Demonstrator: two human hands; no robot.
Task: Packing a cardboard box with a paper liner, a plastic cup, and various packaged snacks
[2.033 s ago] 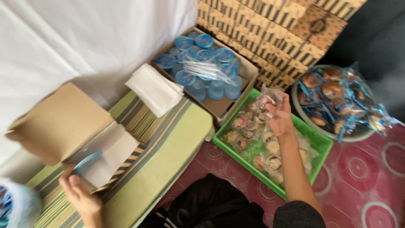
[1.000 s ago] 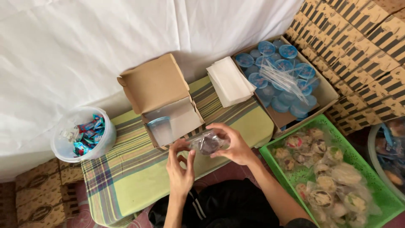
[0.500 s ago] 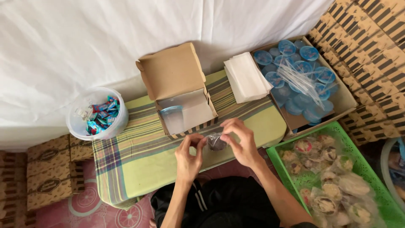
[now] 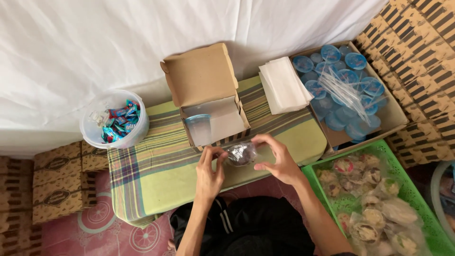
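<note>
Both my hands hold a small snack wrapped in clear plastic [image 4: 241,154] just in front of an open cardboard box [image 4: 208,102]. My left hand [image 4: 211,173] pinches its left side and my right hand [image 4: 279,159] cups its right side. The box stands on a low table with a green striped cloth [image 4: 156,168]. Its lid is up, and inside are a sealed water cup [image 4: 198,128] and a white paper liner.
A green crate of wrapped snacks [image 4: 393,161] sits at the right, a cardboard tray of blue-lidded water cups and straws [image 4: 341,80] behind it. White napkins [image 4: 284,85] lie on the table. A white bucket of candies [image 4: 113,118] stands left. Folded printed boxes [image 4: 57,185] are stacked at both sides.
My right hand took a wrapped snack from the green crate and brought it left. Both hands now hold it before the open box. The view has swung left and steadied.
</note>
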